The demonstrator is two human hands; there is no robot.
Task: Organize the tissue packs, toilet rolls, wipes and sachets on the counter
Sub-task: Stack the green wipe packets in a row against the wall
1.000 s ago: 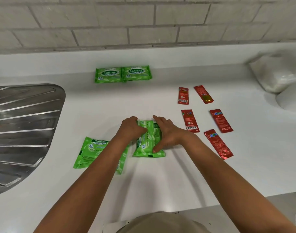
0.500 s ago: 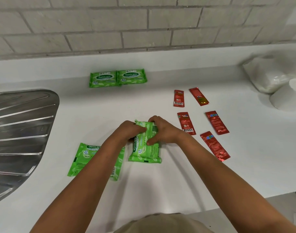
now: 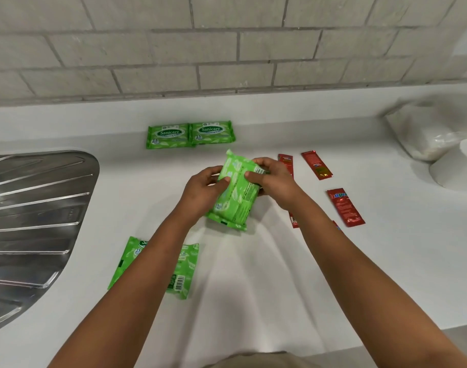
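Both hands hold a green wipes pack [image 3: 233,197] lifted off the white counter [image 3: 253,288], tilted with its back side up. My left hand [image 3: 204,191] grips its left edge, my right hand [image 3: 273,179] its upper right edge. Two more green wipes packs [image 3: 190,134] lie side by side near the back ledge. Another wipes pack [image 3: 183,272] lies at the front left, partly hidden under my left forearm. Several red sachets [image 3: 345,207] lie to the right, some hidden by my right arm. A toilet roll [image 3: 455,168] and a white tissue pack [image 3: 428,128] sit at the far right.
A steel sink drainboard [image 3: 33,216] fills the left side. A grey brick wall [image 3: 227,49] rises behind the back ledge. The counter's front edge runs along the bottom right.
The wipes pack went from flat on the counter to lifted and turned over, carried away from me toward the two packs at the back. Both hands rose with it.
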